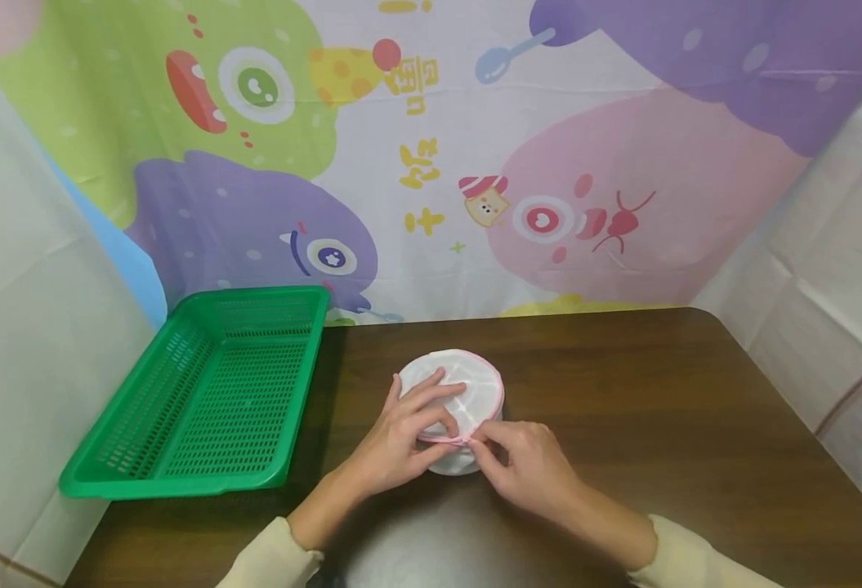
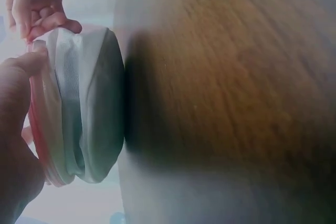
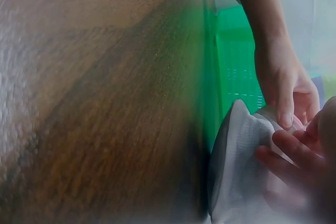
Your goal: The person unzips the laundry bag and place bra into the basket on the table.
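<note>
A round white mesh laundry bag (image 1: 454,465) with a pink zip edge stands on the table, low and drum-shaped. My left hand (image 1: 407,429) lies over its top, some fingers spread on the white cloth, while thumb and forefinger pinch the near part of the pink edge. Right beside that thumb, my right hand (image 1: 529,464) pinches the same edge between thumb and forefinger. The zip pull itself is too small to make out. In the left wrist view the bag's side (image 2: 100,108) sags in folds. The right wrist view shows both hands meeting at the rim.
A green plastic basket (image 1: 301,392) with slotted walls stands at the left of the brown wooden table (image 1: 644,400). Behind the table hangs a cartoon-printed cloth (image 1: 431,269). Pale cloth panels (image 1: 835,269) close off the sides.
</note>
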`<move>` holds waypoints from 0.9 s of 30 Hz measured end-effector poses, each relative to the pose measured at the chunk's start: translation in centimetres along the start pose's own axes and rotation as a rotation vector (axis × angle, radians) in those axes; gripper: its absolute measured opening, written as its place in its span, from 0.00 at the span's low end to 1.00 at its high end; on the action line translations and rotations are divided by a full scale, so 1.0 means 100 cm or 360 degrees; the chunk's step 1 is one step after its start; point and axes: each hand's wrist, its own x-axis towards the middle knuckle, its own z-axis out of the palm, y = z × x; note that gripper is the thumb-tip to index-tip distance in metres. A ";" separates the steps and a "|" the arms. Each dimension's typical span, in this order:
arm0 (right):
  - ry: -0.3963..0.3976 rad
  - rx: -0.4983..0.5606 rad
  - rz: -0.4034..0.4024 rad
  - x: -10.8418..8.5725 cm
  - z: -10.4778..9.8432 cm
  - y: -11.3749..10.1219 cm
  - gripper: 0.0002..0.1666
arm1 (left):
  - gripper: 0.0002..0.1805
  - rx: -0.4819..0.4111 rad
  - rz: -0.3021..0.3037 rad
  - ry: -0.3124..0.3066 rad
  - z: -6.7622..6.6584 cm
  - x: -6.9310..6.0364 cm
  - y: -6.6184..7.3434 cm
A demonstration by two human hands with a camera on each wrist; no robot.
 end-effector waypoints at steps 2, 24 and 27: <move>-0.0001 -0.0006 0.0002 0.000 0.001 0.000 0.10 | 0.13 0.0007 -0.0001 -0.0011 0.000 0.001 0.000; 0.0025 -0.0010 0.0045 0.001 -0.002 0.001 0.12 | 0.10 -0.0106 -0.0119 -0.0009 -0.004 -0.004 -0.002; 0.0028 -0.0012 0.0039 0.003 -0.002 -0.001 0.12 | 0.11 -0.0150 -0.0110 -0.0018 -0.002 -0.003 -0.002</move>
